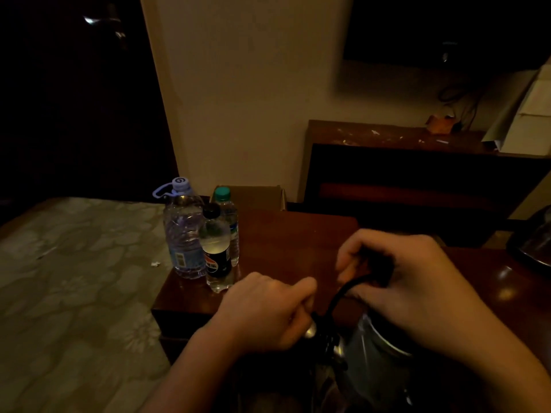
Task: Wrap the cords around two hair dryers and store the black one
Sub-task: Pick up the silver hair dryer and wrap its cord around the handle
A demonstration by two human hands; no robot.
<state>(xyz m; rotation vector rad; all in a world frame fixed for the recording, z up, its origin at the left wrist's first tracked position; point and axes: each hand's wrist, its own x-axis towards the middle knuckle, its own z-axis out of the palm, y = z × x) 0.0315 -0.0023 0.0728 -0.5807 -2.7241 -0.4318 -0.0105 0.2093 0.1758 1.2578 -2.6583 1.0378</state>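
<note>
The left hand (265, 311) was closed in a fist, knuckles up. Its fingers were curled round a dark part of the hair dryer (372, 350), where a small metallic glint showed just below the thumb. The right hand (402, 278) was also curled, gripping the upper end of the black cord (340, 296). What lay inside that grip was too dark to make out. The cord arched from the right hand down to the dryer, crossing the gap between the two hands.

The dryer lay under and between the hands, close to the person's body. Its greyish barrel sat beneath the right wrist and its dark parts were beside the left hand. The dim light hid its exact colour and how much cord was wound on it. Both hands hovered over a dark wooden table (283, 242).

Just beyond the left hand, three bottles stood together on the table's far-left corner. They were a large clear bottle with a lilac cap (182, 231), a cola bottle with a black cap (217, 254), and behind them a bottle with a green cap (231, 222). A cardboard box (256, 198) sat behind the bottles.

Left of the left hand spread a patterned bed cover (74, 278). Beyond the right hand stood a low wooden cabinet (402, 162) against the wall, and a dark rounded object (533, 248) sat at the far right edge.
</note>
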